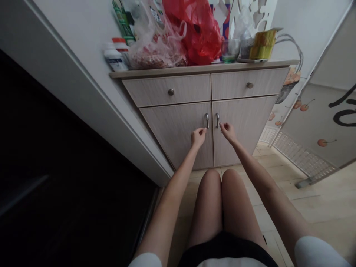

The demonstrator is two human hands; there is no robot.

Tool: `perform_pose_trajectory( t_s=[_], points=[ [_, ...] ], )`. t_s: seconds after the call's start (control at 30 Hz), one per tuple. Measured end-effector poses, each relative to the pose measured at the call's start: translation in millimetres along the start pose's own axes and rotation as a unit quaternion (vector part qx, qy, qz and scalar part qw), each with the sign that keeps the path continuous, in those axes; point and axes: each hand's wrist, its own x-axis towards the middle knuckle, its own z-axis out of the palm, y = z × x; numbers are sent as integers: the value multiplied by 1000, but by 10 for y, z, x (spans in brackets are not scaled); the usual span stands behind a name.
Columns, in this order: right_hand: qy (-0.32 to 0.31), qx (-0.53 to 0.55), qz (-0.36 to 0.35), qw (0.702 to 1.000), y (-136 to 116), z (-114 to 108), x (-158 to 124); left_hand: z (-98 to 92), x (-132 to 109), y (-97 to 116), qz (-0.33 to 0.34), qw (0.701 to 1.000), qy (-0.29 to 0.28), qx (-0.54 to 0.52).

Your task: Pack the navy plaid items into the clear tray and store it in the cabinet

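A wood-grain cabinet has two closed lower doors, each with a small silver pull handle near the middle seam. My left hand (198, 137) is closed, thumb and fingers pinched together, just below the left door handle (207, 121). I cannot tell whether its fingertips touch the handle's lower end. On the other side, my right hand (228, 132) has its fingers curled in, close to the right of the right door handle (217, 120). Both handles show almost fully, with no fingers wrapped round them. The left cabinet door (178, 128) and right cabinet door (241, 122) sit flush with the frame.
Two drawers with round knobs (171, 92) lie above the doors. The cabinet top holds a red plastic bag (194, 33), a clear bag (155, 52), white bottles (116, 59), a glass (230, 51) and a yellow container (261, 46). A patterned panel (314, 122) stands at right.
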Motion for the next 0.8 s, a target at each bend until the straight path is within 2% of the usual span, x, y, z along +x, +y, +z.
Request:
perform_pose_trajectory(
  t_s=[0.07, 0.13, 0.23, 0.37, 0.53, 0.8],
  points=[
    [-52, 58, -2, 997, -74, -131, -112, -130, -122, 27, -25, 997, -50, -60],
    [-74, 103, 7, 992, -192, -248, -214, -260, -229, 95, -43, 991, -83, -96],
    [-89, 168, 24, 982, -426, -374, -331, -420, -340, 265, -23, 991, -70, -108],
    [-113, 234, 29, 965, -716, -455, -422, -531, -377, 489, 7, 995, -34, -97],
    [-120, 234, 58, 963, -848, -476, -461, -547, -327, 556, -1, 996, -10, -90],
    [-119, 159, 89, 976, -655, -446, -443, -416, -293, 399, -65, 993, -38, -86]
  ],
)
